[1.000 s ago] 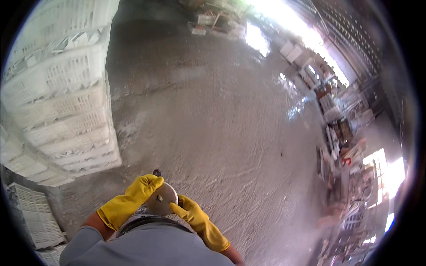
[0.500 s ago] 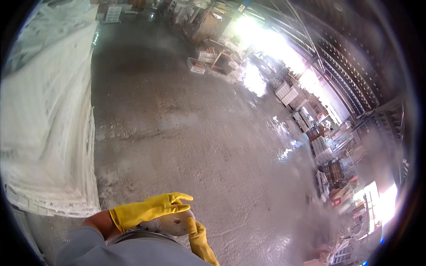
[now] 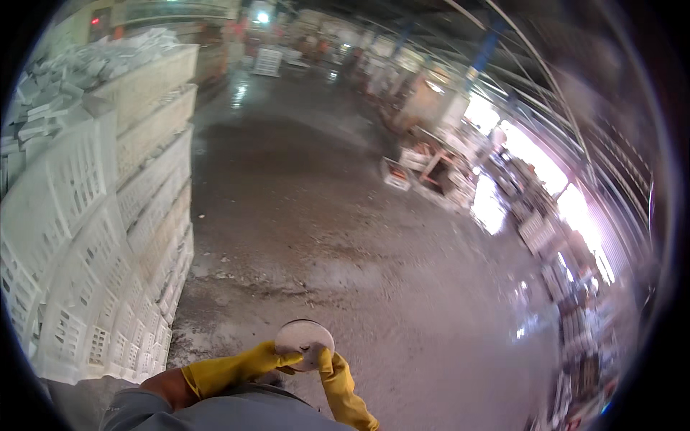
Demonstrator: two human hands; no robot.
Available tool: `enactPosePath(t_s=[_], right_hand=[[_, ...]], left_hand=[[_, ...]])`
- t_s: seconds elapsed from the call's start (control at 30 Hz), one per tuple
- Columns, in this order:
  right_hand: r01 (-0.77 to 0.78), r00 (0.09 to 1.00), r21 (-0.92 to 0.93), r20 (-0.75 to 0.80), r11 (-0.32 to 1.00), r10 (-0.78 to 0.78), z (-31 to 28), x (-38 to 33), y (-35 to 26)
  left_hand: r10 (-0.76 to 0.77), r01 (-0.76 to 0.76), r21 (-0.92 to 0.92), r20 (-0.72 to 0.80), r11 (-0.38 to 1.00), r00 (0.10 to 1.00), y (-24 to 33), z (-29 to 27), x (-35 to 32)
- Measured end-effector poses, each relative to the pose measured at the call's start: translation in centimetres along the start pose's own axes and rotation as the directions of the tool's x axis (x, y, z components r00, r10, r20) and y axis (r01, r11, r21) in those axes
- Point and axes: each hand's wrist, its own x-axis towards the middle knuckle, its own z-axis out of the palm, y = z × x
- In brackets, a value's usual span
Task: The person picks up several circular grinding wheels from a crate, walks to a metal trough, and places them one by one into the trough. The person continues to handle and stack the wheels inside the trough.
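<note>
Down low, both yellow-gloved hands grip a round white disc (image 3: 305, 343) — left hand (image 3: 248, 365) at its edge, right hand (image 3: 339, 384) beside. Stacked white crates (image 3: 100, 244) stand left — wet concrete floor (image 3: 323, 237) ahead.

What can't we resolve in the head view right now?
- Round pale disc: near side hidden by the left hand and right hand; material unclear.
- Each grip: finger contact blurred.
- Right forearm: cut by the lower edge.
- Stacked white crates: contents too small.
- Far goods at right: washed out by glare.
</note>
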Motion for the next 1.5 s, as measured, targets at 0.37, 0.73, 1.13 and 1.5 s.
enactPosePath(t_s=[0.37,0.73,1.13,1.5], right_hand=[[0.149,0.756,0.141,0.622,0.979,-0.204,6.3,30.4,-9.8],[-0.047,0.986,0.281,0.169,0.958,-0.001,11.5,56.7,-9.0],[-0.153,0.943,0.508,0.332,0.847,-0.029,23.4,87.5,-13.2],[-0.281,0.354,0.292,0.917,0.914,-0.184,41.9,108.3,-35.0]], left_hand=[[-0.038,0.054,0.102,-0.153,0.993,0.987,5.3,-19.3,10.6],[-0.121,0.098,0.273,0.069,0.957,0.990,21.7,-37.5,33.0],[0.009,0.027,0.169,-0.206,0.985,0.978,33.5,-57.3,47.5],[0.136,-0.299,-0.157,-0.634,0.941,0.762,40.9,-76.4,46.5]])
